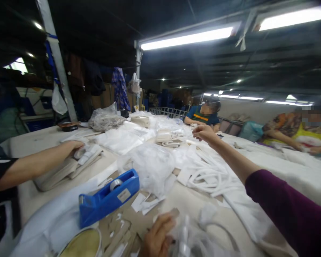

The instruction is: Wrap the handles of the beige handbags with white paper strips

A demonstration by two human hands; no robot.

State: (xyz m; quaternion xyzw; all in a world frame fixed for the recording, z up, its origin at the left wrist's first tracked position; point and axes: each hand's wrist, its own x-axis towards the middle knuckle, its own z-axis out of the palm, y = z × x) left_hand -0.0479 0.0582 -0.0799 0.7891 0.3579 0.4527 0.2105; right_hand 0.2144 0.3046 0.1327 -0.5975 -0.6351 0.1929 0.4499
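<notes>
At the bottom centre, my left hand (159, 233) has its fingers bent together beside crumpled clear plastic (186, 235); whatever lies between them is blurred. A small translucent piece shows at its fingertips. My right hand (204, 134), at the end of a purple sleeve, is raised over the far part of the table with thumb and fingers pinched together. What it holds, if anything, is too small to make out. Beneath the right arm lies a heap of white strips (208, 175). Left of my left hand stands a blue tape dispenser (109, 198) with a roll in it.
A co-worker's hand (75, 146) reaches in from the left over folded beige cloth (61, 173). Clear plastic bags (149, 164) and folded cloth bundles (168, 137) cover the middle. A round yellowish lid (82, 244) is at the front. Two people work across the table.
</notes>
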